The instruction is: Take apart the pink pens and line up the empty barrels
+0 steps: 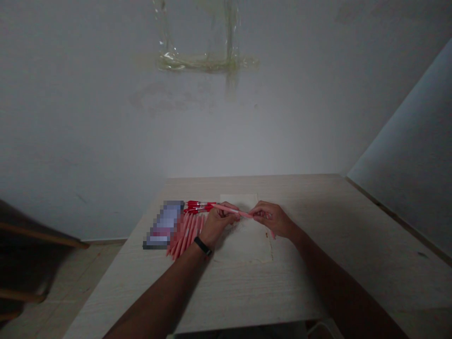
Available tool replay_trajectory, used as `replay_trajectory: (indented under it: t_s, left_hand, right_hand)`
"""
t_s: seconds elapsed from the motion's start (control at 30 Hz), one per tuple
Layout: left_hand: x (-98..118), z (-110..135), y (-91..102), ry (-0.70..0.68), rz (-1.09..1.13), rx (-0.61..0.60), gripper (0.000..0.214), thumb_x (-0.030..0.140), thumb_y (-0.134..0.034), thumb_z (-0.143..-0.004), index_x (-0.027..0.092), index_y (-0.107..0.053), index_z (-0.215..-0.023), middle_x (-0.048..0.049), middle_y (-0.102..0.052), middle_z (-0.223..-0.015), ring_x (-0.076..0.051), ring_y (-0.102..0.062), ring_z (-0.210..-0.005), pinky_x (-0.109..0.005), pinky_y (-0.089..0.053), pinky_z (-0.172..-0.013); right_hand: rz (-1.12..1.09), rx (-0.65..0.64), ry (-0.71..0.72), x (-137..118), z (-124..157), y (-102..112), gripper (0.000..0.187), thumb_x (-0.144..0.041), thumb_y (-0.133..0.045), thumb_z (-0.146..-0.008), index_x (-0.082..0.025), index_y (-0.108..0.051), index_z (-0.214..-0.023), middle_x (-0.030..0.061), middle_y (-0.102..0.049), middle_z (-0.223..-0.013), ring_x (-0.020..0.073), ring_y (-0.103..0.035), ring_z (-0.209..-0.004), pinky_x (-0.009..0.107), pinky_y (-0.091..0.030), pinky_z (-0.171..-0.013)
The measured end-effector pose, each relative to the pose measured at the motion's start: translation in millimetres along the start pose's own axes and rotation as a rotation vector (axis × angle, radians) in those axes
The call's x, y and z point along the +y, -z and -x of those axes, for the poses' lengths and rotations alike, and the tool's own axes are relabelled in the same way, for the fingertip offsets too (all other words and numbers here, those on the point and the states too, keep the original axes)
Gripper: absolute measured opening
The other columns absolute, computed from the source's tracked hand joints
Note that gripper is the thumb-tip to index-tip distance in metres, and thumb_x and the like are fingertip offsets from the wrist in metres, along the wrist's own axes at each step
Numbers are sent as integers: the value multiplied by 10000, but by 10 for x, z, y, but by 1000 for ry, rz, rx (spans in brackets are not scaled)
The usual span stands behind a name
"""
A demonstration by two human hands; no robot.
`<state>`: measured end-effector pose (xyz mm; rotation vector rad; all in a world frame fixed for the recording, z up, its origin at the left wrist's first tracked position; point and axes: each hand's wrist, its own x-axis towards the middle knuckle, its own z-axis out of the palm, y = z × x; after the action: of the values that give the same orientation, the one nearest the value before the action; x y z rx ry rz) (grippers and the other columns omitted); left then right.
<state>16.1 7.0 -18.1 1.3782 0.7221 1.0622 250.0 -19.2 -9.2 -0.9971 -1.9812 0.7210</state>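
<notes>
My left hand [219, 223] and my right hand [271, 219] both grip a slim pink pen [231, 210] held level above a cream sheet of paper [245, 245]. The left hand holds it nearer the red-tipped end, and the right pinches the other end. A small pink piece [272, 234] shows below my right hand. Left of the paper lie several pink pens with red ends [187, 233], fanned side by side. Beside them is a pixelated flat rectangular item [163, 225]. A black band [203, 245] circles my left wrist.
All this rests on a pale wood-grain table [282, 287]. A dark wooden chair or frame [24, 245] stands at the lower left, above a tiled floor [88, 273]. A grey slanted panel [406, 155] rises at the right. Behind the table stands a white wall [88, 132].
</notes>
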Motion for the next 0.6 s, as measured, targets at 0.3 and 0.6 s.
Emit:
replay_trajectory:
  t_s: [0.3, 0.6]
  left_hand:
    - [-13, 1, -21, 64, 29, 94, 278, 304, -807, -695, 154, -694, -900, 11, -625, -706, -106, -533, -628, -224, -399, -591]
    - [34, 1, -20, 26, -90, 70, 262, 371, -777, -729, 147, -652, -784, -2, -625, -704, -112, -536, -635, -225, -397, -602]
  right_hand:
    - [48, 88, -86, -16, -12, -77, 180, -357, -642, -879, -189, -697, -918, 16, -653, -796, 137, -564, -717, 248, -417, -662]
    - [-346, 292, -129, 53, -20, -18, 272, -440, -671, -842, -185, -596, -899, 5, -612, -730, 136, -567, -649, 252, -458, -612]
